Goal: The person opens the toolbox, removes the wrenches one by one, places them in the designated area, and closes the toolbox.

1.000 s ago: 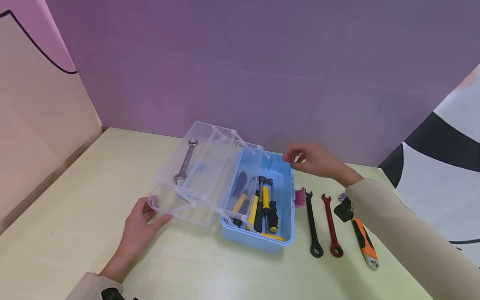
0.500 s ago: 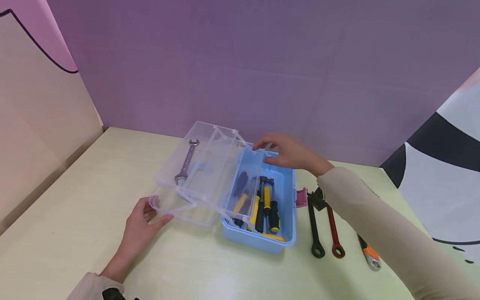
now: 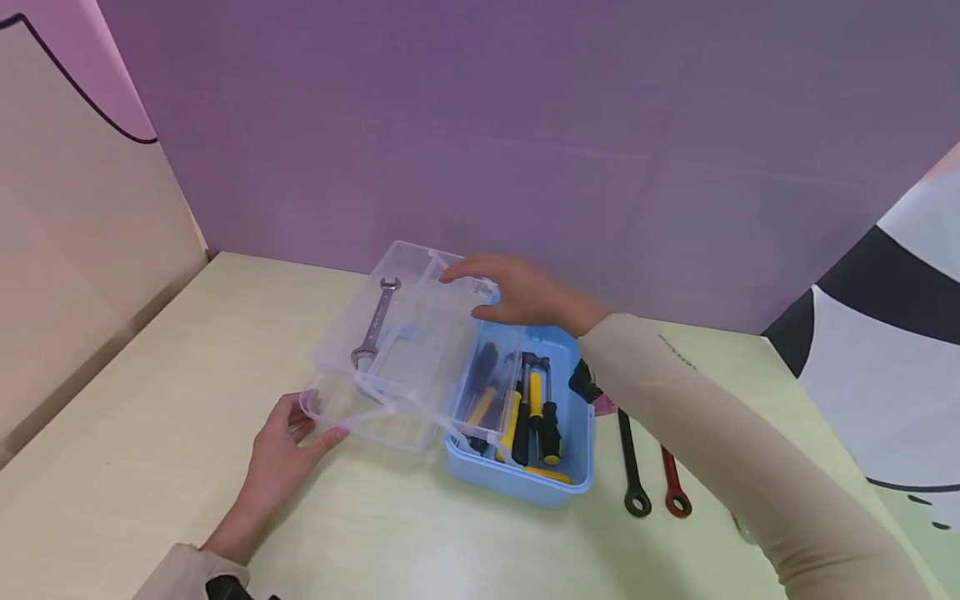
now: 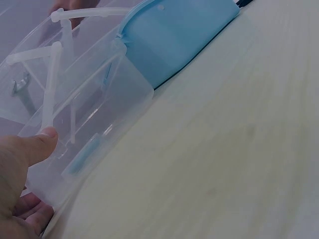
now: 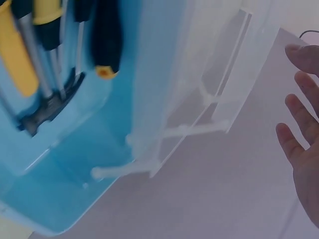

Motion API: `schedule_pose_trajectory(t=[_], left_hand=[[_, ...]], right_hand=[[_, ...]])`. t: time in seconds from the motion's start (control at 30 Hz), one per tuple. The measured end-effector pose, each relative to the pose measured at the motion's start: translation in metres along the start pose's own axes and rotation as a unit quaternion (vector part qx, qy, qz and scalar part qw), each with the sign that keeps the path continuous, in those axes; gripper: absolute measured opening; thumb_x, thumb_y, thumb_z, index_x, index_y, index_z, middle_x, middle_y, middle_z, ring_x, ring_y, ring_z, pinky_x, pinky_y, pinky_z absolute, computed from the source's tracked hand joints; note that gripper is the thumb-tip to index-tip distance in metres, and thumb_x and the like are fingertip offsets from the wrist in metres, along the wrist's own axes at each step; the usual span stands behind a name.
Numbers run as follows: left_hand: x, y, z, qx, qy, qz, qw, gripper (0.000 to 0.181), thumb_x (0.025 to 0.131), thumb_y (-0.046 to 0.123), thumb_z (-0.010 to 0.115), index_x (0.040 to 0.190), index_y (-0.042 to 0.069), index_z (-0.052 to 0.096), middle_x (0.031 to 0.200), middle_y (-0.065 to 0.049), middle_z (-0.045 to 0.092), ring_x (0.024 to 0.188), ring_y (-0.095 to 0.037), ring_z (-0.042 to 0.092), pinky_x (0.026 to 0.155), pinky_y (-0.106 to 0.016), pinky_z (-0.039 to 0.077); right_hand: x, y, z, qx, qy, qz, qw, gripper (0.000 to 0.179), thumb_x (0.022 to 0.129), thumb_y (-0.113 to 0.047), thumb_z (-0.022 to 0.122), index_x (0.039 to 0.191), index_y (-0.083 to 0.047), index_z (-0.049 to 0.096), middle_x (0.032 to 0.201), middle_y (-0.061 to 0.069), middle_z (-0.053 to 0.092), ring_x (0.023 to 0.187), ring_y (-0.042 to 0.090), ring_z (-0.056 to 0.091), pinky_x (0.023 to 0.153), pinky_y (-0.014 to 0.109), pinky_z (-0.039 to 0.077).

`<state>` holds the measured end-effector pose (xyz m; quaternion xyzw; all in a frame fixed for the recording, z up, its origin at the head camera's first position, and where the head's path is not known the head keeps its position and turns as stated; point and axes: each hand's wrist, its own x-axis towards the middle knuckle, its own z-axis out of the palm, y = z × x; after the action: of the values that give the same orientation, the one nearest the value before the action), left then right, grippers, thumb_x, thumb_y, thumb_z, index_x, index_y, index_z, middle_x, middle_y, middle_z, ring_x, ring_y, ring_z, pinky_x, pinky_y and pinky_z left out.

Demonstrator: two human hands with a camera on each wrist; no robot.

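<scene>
A light blue toolbox (image 3: 517, 483) stands open, its clear plastic lid and tray (image 3: 420, 350) swung out to the left. A silver combination wrench (image 3: 375, 323) lies in the clear part. Several tools with yellow and black handles fill the blue base, a small hammer (image 5: 47, 107) among them. My left hand (image 3: 277, 462) holds the near left corner of the lid, thumb on top (image 4: 42, 144) and fingers underneath. My right hand (image 3: 517, 290) is over the far end of the tray, fingers spread and holding nothing; its fingers (image 5: 301, 117) show apart from the plastic in the right wrist view.
A black wrench (image 3: 633, 467) and a red wrench (image 3: 675, 483) lie on the table right of the toolbox. The right sleeve (image 3: 720, 442) covers most of another tool there. A purple wall (image 3: 525, 150) rises behind the table.
My right hand has moved left from the toolbox's far right corner to above the clear tray, its fingers spreading. The left hand stays at the lid corner.
</scene>
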<state>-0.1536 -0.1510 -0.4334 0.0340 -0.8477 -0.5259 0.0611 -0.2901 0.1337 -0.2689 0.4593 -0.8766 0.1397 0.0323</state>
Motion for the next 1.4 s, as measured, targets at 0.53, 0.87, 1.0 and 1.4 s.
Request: schedule_pose_trajectory(t=[0.53, 0.87, 1.0, 1.4], left_hand=[[-0.002, 0.002, -0.002, -0.006, -0.001, -0.01, 0.9999, 0.065, 0.086, 0.019, 0.072, 0.135, -0.004, 0.035, 0.132, -0.027, 0.046, 0.126, -0.043, 0.048, 0.105, -0.045, 0.045], [-0.005, -0.003, -0.005, -0.005, 0.004, -0.005, 1.0, 0.065, 0.086, 0.019, 0.072, 0.134, -0.005, 0.035, 0.131, -0.028, 0.046, 0.125, -0.044, 0.049, 0.104, -0.045, 0.045], [-0.004, -0.003, -0.004, -0.008, 0.004, 0.001, 1.0, 0.064, 0.086, 0.019, 0.072, 0.133, -0.004, 0.036, 0.13, -0.027, 0.047, 0.125, -0.043, 0.049, 0.105, -0.044, 0.045], [-0.002, -0.005, -0.003, -0.006, -0.005, 0.002, 1.0, 0.064, 0.085, 0.021, 0.073, 0.133, -0.002, 0.037, 0.13, -0.026, 0.048, 0.124, -0.043, 0.05, 0.103, -0.046, 0.047]], right_hand=[[0.054, -0.029, 0.002, -0.013, -0.059, -0.008, 0.9982, 0.041, 0.091, -0.009, 0.063, 0.131, -0.014, 0.056, 0.137, 0.001, 0.053, 0.13, 0.019, 0.046, 0.114, 0.036, 0.039], [0.081, -0.046, 0.013, -0.022, -0.092, -0.016, 0.9954, 0.035, 0.092, -0.009, 0.062, 0.127, -0.015, 0.06, 0.132, 0.0, 0.057, 0.128, 0.017, 0.048, 0.112, 0.029, 0.04], [0.087, -0.049, 0.015, -0.032, -0.106, -0.012, 0.9938, 0.031, 0.094, -0.013, 0.06, 0.125, -0.017, 0.062, 0.132, -0.001, 0.057, 0.126, 0.015, 0.049, 0.113, 0.029, 0.038], [0.1, -0.052, 0.028, -0.038, -0.153, 0.001, 0.9875, 0.029, 0.092, -0.009, 0.062, 0.119, -0.019, 0.066, 0.126, -0.004, 0.061, 0.121, 0.013, 0.052, 0.106, 0.025, 0.045]])
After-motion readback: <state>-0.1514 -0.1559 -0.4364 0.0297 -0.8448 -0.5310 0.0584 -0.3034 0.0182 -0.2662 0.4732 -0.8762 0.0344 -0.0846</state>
